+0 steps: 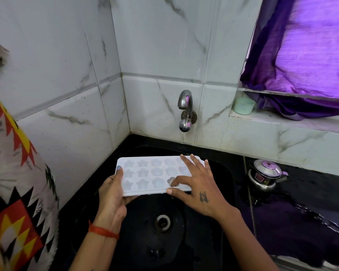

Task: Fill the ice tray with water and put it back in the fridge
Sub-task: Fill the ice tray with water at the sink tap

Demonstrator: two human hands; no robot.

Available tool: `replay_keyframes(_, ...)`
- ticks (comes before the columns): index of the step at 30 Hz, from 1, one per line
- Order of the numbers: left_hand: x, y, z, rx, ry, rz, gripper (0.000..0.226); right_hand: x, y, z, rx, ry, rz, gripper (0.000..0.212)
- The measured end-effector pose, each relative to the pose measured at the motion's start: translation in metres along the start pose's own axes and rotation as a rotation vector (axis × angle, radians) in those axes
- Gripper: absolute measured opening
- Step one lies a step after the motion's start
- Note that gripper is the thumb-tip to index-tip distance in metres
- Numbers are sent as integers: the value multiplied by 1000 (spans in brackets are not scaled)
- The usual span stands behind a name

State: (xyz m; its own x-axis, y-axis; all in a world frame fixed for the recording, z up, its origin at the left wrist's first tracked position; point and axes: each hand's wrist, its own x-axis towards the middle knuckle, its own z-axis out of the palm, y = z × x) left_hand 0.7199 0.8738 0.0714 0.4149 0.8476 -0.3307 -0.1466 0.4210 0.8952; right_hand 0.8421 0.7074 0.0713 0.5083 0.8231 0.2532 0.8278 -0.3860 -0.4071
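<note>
A white ice tray (149, 174) with star and flower shaped wells is held level over a black sink (213, 173). My left hand (114, 194) grips the tray's left end, thumb on top and fingers underneath. My right hand (198, 184) lies spread over the tray's right end, thumb at the near edge and a fingertip pressing into one well. A chrome tap (185, 106) sticks out of the tiled wall above and behind the tray. No water is running from it. I cannot tell whether the wells hold water.
The sink drain (162, 222) lies below the tray. A small steel kettle (265, 176) stands on the wet black counter at right. A pale green cup (244, 105) sits on the window ledge under a purple curtain (305, 55). A patterned cloth (14, 182) hangs at left.
</note>
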Motion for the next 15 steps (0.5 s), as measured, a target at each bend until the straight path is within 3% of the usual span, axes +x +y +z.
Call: replay_keyframes(15, 2, 0, 1, 6, -16, 4, 21, 0, 3, 1, -17, 26, 6, 72)
